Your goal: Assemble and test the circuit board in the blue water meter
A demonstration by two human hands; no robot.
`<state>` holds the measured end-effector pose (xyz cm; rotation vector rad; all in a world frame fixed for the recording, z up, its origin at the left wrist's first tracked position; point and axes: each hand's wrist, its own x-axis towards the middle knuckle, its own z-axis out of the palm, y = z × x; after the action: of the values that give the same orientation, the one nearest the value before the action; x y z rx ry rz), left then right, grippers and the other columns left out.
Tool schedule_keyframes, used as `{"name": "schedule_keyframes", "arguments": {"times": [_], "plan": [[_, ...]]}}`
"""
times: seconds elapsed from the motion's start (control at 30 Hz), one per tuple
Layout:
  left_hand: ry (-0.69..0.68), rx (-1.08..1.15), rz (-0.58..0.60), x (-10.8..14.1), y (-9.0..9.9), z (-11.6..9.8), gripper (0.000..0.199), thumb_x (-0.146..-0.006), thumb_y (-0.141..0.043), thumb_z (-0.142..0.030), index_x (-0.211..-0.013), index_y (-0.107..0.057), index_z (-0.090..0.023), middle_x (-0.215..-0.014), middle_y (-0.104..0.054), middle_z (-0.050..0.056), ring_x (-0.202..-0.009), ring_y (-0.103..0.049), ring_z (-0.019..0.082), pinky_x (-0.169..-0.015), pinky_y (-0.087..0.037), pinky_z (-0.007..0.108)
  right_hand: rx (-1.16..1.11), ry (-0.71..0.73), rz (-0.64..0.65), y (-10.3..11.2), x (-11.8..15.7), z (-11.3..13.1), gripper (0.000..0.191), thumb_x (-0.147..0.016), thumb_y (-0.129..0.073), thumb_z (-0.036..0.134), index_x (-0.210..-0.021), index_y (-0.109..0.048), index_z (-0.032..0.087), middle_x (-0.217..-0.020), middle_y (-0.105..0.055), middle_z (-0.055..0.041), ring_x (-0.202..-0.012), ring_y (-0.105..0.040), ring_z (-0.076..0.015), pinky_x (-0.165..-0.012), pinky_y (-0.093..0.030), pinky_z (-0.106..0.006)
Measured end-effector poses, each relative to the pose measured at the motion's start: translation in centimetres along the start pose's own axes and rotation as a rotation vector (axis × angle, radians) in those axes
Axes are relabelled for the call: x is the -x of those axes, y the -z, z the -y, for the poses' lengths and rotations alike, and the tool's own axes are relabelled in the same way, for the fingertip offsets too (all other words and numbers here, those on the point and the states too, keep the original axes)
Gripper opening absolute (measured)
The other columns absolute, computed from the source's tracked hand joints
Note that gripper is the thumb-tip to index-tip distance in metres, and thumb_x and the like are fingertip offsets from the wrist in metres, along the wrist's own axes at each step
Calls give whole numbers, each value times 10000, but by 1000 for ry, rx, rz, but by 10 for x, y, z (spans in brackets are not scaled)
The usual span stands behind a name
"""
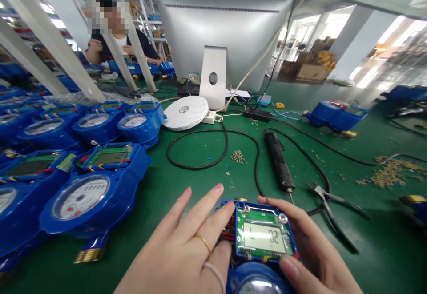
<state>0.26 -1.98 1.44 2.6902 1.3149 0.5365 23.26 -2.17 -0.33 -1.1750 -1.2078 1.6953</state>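
Observation:
A blue water meter (263,280) with a green circuit board and a lit display (263,236) is between my hands at the bottom. My right hand (316,249) wraps its right side, thumb on the lower front edge of the display housing and fingers behind. My left hand (187,245), with a gold ring and a pale band, has two fingers closed on the left edge beside red wires (227,231); its other fingers stretch out over the table. The meter's lower part runs out of view.
Several blue meters (93,196) crowd the left. A black electric screwdriver (278,160), pliers (328,203), small screws (238,156) and a larger screw pile (393,171) lie right of centre. Behind are a white reel (187,112), cables, a monitor (187,31) and a person (116,40).

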Motion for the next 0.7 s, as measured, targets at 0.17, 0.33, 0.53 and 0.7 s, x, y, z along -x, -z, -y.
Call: {"name": "schedule_keyframes", "arguments": {"times": [0.17,0.33,0.53,0.7], "plan": [[-65,63,17,3,-3,2,315,-760,-647,-413,-991,-711,-207,-1455,-382,76,-1368,-263,371,-1110,-201,576,-72,77,-25,-5,-3,0,538,-778,-690,454,-1238,-466,290,-1361,-464,-68,-1207,-494,-242,-930,-477,-289],[45,110,124,-10,11,-7,258,-824,-568,-417,-947,-721,-250,-1441,-420,38,-1368,-280,349,-1073,-314,572,-80,95,7,-6,-4,4,546,-779,-684,454,-1240,-469,255,-1294,-513,-93,-1077,-578,-225,-941,-467,-338],[46,51,6,-5,14,-10,135,-817,-614,-364,-857,-718,-287,-1402,-480,-5,-1344,-343,327,-1005,-445,499,-101,93,49,-4,-3,3,507,-821,-663,348,-1269,-433,288,-1304,-509,-66,-1030,-593,-187,-926,-478,-322],[262,324,-41,-6,9,-8,187,-749,-697,-376,-903,-623,-300,-1297,-584,-15,-1229,-499,284,-992,-463,448,-112,108,55,-2,-2,-1,507,-832,-652,313,-1279,-415,281,-1327,-489,-83,-1013,-601,-190,-908,-494,-338]]}}
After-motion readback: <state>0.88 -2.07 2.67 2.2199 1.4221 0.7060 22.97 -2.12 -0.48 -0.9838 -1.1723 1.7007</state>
